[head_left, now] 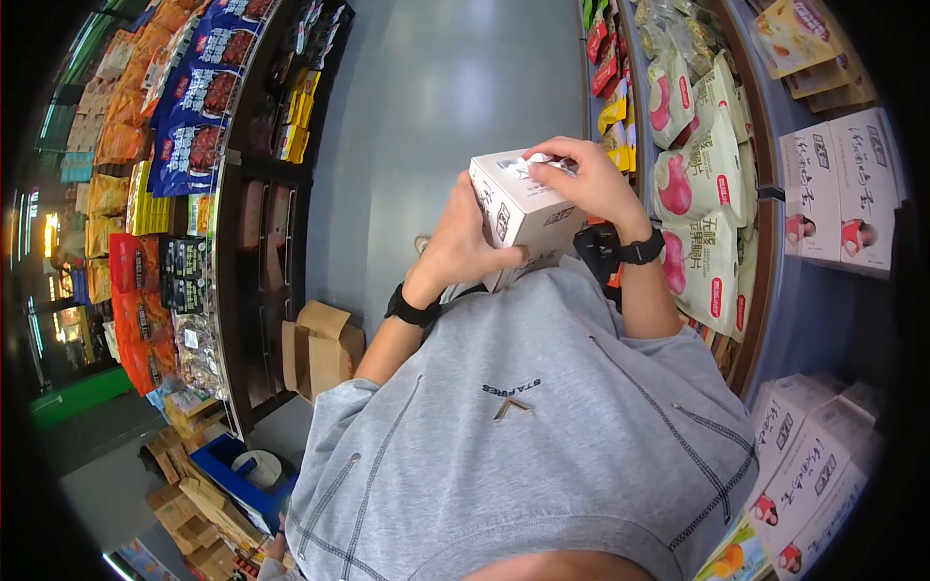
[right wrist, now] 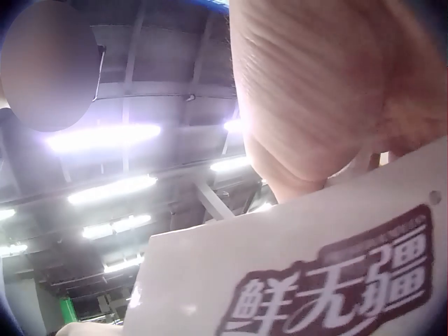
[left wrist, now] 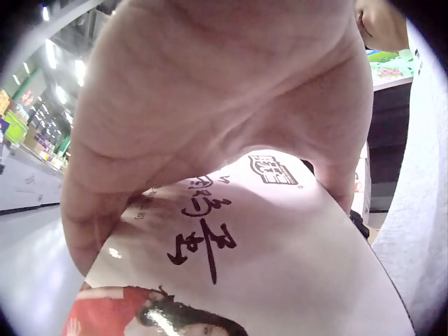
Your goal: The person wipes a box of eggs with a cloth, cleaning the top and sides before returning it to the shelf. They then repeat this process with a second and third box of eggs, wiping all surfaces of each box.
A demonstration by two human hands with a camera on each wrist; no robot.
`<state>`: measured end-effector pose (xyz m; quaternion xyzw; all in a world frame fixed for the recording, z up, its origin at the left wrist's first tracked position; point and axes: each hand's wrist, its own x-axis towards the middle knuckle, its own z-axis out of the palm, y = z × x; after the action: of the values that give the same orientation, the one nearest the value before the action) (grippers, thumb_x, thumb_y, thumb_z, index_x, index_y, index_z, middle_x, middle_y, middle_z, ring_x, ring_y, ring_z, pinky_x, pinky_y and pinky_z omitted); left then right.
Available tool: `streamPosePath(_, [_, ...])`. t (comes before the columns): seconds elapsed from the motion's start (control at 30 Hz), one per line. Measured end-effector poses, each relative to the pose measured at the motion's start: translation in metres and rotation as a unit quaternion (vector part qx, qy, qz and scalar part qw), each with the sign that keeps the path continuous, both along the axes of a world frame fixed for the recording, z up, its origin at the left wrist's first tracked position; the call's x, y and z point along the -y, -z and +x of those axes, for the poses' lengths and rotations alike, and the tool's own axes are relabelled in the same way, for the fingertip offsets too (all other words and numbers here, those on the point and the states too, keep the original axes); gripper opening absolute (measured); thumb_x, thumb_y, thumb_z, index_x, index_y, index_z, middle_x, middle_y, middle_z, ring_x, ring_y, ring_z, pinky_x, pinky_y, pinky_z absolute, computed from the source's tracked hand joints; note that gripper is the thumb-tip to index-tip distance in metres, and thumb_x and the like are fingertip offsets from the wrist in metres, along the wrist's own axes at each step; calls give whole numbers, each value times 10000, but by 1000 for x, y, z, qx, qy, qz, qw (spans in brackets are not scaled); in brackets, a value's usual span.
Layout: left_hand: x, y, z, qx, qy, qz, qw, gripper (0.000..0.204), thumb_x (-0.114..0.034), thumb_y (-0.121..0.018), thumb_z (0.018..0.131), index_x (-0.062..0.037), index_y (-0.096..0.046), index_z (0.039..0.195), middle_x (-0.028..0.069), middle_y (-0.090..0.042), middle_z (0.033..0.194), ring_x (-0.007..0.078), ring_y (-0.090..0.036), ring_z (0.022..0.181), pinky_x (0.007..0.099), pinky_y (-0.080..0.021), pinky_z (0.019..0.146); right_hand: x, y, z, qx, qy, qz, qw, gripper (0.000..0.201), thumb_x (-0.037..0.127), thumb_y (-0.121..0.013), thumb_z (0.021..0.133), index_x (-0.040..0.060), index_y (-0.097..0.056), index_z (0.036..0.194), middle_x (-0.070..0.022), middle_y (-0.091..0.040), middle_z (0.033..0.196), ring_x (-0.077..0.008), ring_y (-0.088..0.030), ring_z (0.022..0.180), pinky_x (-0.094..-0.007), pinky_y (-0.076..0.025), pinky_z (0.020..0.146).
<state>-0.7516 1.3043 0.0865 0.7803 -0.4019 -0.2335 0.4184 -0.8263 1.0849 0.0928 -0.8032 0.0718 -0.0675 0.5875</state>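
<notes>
A white carton (head_left: 544,221) with dark lettering is held tilted in front of the chest. My left hand (head_left: 457,242) grips its left side, fingers along the far edge and thumb on the near face. In the left wrist view, the palm arches over a carton face (left wrist: 308,238) printed with dark characters and a figure in red. My right hand (head_left: 593,184) is at the top, thumb and forefinger pinching a small white crumpled piece (head_left: 528,165), like tissue, against the carton. The right wrist view has that palm above a face (right wrist: 203,280) with a dark logo.
Snack shelves (head_left: 228,242) line the left side; bagged snacks (head_left: 702,174) hang along the right. Similar white cartons (head_left: 838,189) stand at the right and lower right. An open cardboard box (head_left: 325,349) sits on the floor at left, near a blue bin (head_left: 228,465).
</notes>
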Motion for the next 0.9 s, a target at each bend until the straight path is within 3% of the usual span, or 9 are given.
streamPosePath(0.13, [-2,6,-3,1,-23,-24,999,1030,-285,-831,579,104,-297,1369,255,-469,1263,368,-471,1231,424,-414,1049,18,22,-4,-50,5,6,999,261,197,-641,928,3,-690,1096,-100,-723,1006,-152,-658,940,-306,-501,852])
streamPosePath(0.27, [-4,4,-2,-41,-48,-31,998,1025,-308,-836,571,116,-328,1354,257,-482,1250,383,-479,1228,424,-411,1058,17,55,1,-77,-5,197,977,311,185,-602,961,13,-603,1221,-86,-642,1248,-144,-589,1120,-291,-443,975])
streamPosePath(0.37, [-10,19,4,-48,-41,-20,998,1017,-240,-816,620,112,-259,1394,239,-442,1311,340,-459,1279,406,-402,1081,14,65,11,-102,-45,307,945,399,210,-611,972,18,-517,1309,-97,-516,1444,-166,-513,1256,-296,-384,1070])
streamPosePath(0.47, [-8,15,6,-113,-63,6,992,1017,-252,-819,633,117,-257,1396,232,-460,1300,327,-474,1271,403,-401,1089,15,68,15,-90,-79,383,916,457,255,-647,959,13,-499,1318,-107,-487,1477,-181,-512,1266,-305,-383,1080])
streamPosePath(0.57, [-11,23,7,-128,-96,-14,987,1066,-348,-867,603,160,-301,1350,254,-466,1261,340,-507,1235,401,-455,1036,18,78,22,-79,-136,376,913,526,265,-717,910,14,-497,1317,-103,-530,1404,-170,-528,1239,-312,-397,1067])
streamPosePath(0.67, [-16,21,6,-173,-92,-64,978,1092,-391,-893,644,169,-286,1358,270,-459,1297,350,-497,1260,402,-446,1050,18,74,28,-87,-169,355,915,521,244,-739,884,18,-517,1298,-86,-568,1324,-156,-545,1195,-307,-413,1040])
streamPosePath(0.77, [-33,24,14,-213,-79,-66,972,1022,-429,-868,734,107,-308,1400,272,-460,1336,350,-478,1289,404,-443,1054,18,75,33,-79,-187,328,923,511,234,-746,868,18,-533,1279,-72,-588,1271,-145,-555,1157,-300,-423,1017])
streamPosePath(0.87, [-50,31,37,-175,-211,-99,957,838,-412,-800,836,18,-377,1417,218,-479,1373,319,-476,1306,404,-442,1053,15,73,37,-81,-196,325,922,482,233,-755,861,35,-528,1238,-84,-548,1322,-157,-535,1186,-308,-414,1037])
streamPosePath(0.9, [-54,29,43,-90,-288,-131,944,491,-317,-653,976,-67,-487,1363,102,-561,1341,205,-567,1196,378,-468,989,16,74,38,-92,-196,330,919,464,238,-764,858,52,-520,1207,-100,-504,1383,-174,-516,1223,-320,-408,1056])
